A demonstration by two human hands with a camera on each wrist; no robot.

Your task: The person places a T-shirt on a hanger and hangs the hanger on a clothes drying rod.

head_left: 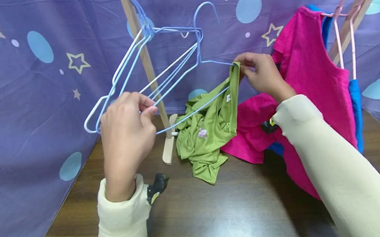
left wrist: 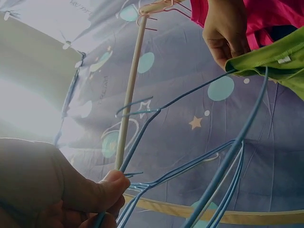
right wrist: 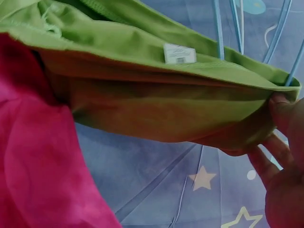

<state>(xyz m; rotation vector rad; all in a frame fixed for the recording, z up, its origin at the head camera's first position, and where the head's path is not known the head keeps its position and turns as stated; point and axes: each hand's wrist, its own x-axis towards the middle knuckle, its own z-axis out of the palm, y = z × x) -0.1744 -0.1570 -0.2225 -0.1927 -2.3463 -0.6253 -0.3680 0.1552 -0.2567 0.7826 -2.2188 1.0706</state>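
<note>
At frame centre the left hand [head_left: 126, 131] pinches the blue hanger [head_left: 186, 90] at its lower-left end — its long axis rising rightward to where the right hand [head_left: 260, 74] pinches the green garment [head_left: 209, 128] over the hanger's tip.

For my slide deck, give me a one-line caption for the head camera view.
Left hand grips a blue wire hanger while right hand pinches a green garment onto it.
</note>
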